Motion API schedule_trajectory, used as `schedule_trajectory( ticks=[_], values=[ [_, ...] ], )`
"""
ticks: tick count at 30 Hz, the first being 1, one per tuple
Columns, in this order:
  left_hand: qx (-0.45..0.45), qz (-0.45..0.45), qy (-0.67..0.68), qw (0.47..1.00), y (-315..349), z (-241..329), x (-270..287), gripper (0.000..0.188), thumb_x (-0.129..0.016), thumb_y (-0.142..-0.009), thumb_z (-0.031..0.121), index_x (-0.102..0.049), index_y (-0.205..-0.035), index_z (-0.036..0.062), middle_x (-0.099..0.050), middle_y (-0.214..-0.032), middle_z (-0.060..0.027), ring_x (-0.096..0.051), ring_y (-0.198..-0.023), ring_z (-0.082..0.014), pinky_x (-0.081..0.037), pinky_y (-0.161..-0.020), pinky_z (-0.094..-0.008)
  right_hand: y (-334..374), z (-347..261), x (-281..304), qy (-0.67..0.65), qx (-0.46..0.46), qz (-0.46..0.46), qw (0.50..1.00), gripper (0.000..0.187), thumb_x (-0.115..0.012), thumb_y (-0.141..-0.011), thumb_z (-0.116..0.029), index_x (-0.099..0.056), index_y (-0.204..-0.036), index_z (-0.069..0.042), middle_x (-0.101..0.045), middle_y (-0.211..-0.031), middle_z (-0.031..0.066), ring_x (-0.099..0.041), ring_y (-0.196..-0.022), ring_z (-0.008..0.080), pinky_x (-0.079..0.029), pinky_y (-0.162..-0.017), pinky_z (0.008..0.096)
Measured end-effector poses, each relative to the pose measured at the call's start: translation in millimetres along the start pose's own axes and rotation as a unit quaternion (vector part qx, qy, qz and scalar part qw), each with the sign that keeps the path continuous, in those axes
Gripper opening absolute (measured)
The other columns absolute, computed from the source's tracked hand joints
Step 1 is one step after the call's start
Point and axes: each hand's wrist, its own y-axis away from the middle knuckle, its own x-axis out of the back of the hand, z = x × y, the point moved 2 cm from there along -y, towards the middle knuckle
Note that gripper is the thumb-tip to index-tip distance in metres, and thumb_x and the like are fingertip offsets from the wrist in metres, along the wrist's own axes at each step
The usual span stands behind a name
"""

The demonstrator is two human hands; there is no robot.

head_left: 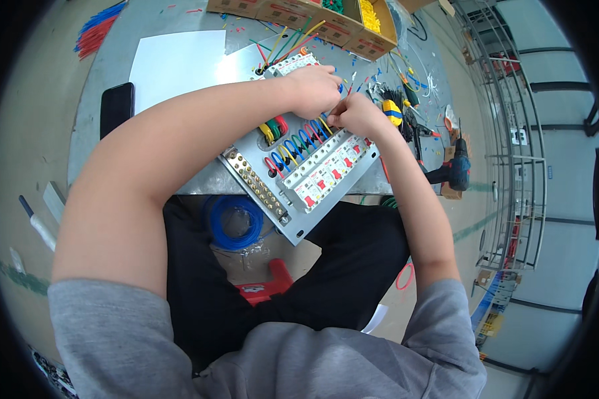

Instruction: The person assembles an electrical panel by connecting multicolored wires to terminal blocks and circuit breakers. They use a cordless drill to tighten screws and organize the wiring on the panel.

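Plainly, both hands are placed close together over the far right part of a metal plate (pixel 296 223); the left hand (pixel 316 90) is bent at the fingers, and the right hand (pixel 358 118) is set just beside it with its fingers curled too; neither hand is opened flat, but what is pinched cannot be told, as the fingertips are mostly hidden. The plate is laid on a slant, partly on the table (pixel 180 16), with its near corner poked out over the knees (pixel 369 233); perhaps it is set this way so that its middle can be reached by both hands; the bins (pixel 293 16) are put at the far edge and the drill (pixel 456 166) is laid at the right, likely so that they can be got at easily. Most of the plate is seen nearer the knees than the hands; the coloured wire loops (pixel 291 149) are lined up just below the hands, with the row of switches (pixel 336 171) beside them; the brass strip (pixel 254 185) is fixed along the left edge, well apart from both hands.
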Motion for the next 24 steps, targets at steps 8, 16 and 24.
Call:
schedule_trajectory(
  ticks=[8,16,24],
  values=[
    [0.024,-0.017,-0.008,1.000,-0.9,0.9,-1.1,0.005,-0.075,-0.076,0.013,-0.079,-0.077,0.0109,-0.077,-0.095,-0.0075,-0.067,-0.109,-0.0220,-0.044,-0.103,-0.0372,-3.5,5.1,-11.0,0.005,-0.004,0.045,0.999,0.018,-0.084,-0.085,-0.020,-0.087,-0.098,-0.010,-0.081,-0.093,0.0161,-0.078,-0.088,0.0307,-0.060,-0.085,0.0418],
    [0.043,-0.030,0.000,0.999,0.1,0.7,1.0,0.006,-0.075,-0.076,0.013,-0.081,-0.078,0.0126,-0.076,-0.095,-0.0086,-0.068,-0.107,-0.0231,-0.045,-0.103,-0.0376,1.9,-1.9,-9.8,0.040,0.013,0.051,0.998,0.019,-0.079,-0.086,-0.019,-0.087,-0.100,-0.008,-0.081,-0.094,0.0175,-0.078,-0.090,0.0319,-0.059,-0.087,0.0412],
    [0.042,-0.042,0.086,0.994,1.8,-2.8,10.1,0.012,-0.069,-0.081,0.014,-0.081,-0.083,0.0155,-0.077,-0.088,-0.0107,-0.073,-0.093,-0.0308,-0.043,-0.114,-0.0442,3.6,0.7,3.3,0.040,0.054,-0.014,0.998,0.022,-0.075,-0.086,-0.017,-0.085,-0.099,-0.002,-0.081,-0.093,0.0180,-0.077,-0.085,0.0292,-0.059,-0.084,0.0402]
  ],
)
